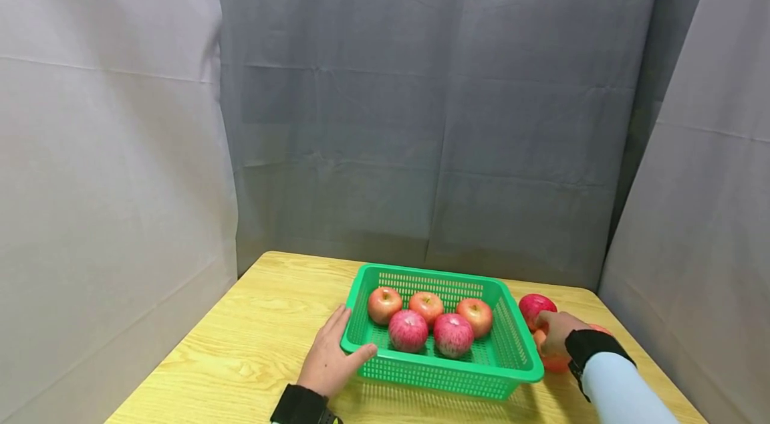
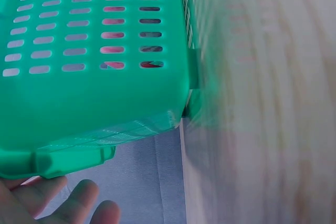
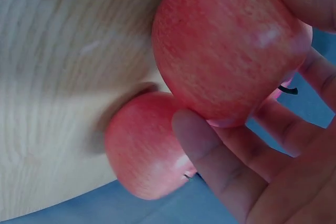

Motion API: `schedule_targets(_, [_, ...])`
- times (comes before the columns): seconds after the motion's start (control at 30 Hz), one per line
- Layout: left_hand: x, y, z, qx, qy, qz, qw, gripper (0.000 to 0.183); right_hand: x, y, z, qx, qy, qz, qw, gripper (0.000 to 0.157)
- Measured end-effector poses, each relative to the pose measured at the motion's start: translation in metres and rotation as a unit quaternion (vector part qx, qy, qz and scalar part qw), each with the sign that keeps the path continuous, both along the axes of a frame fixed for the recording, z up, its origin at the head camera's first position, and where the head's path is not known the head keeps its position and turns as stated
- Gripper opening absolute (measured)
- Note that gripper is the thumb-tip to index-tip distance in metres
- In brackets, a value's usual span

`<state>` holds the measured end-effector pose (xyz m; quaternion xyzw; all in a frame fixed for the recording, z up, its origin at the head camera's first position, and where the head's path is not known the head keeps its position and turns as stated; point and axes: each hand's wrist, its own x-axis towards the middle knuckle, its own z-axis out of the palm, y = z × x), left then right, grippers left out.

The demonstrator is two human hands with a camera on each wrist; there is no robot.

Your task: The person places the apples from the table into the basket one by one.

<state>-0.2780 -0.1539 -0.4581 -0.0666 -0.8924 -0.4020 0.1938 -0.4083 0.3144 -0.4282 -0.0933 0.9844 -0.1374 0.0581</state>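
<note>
A green plastic basket (image 1: 445,370) with slotted sides holds several apples, two darker red ones (image 1: 408,331) in front and three paler ones (image 1: 426,307) behind. At its left front corner my left hand (image 1: 331,358) touches the rim, fingers extended along the side and thumb over the front edge. Right of the basket, my right hand (image 1: 559,332) grips a pale red apple (image 3: 231,51) between thumb and fingers. Another apple (image 3: 147,145) rests on the table just beyond it. A dark red apple (image 1: 535,307) sits behind the right hand's fingers. My right wrist partly hides more fruit.
The wood-grain table (image 1: 240,337) extends left of the basket. A grey curtain (image 1: 421,110) hangs behind the table, with pale cloth walls (image 1: 108,143) on both sides. The table's right edge runs close to the loose apples.
</note>
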Motion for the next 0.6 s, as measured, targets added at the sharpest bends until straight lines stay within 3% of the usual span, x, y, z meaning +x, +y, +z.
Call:
schedule_targets(0.33, [0.0,0.0,-0.001,0.004,-0.011,0.003,0.9999,0.095,0.013,-0.02,0.048,0.052,0.097,0.015,0.994,0.04])
schedule_targets(0.6, [0.0,0.0,-0.001,0.006,-0.011,0.002,0.9999,0.096,0.023,-0.048,0.087,0.064,0.138,0.03,0.988,0.043])
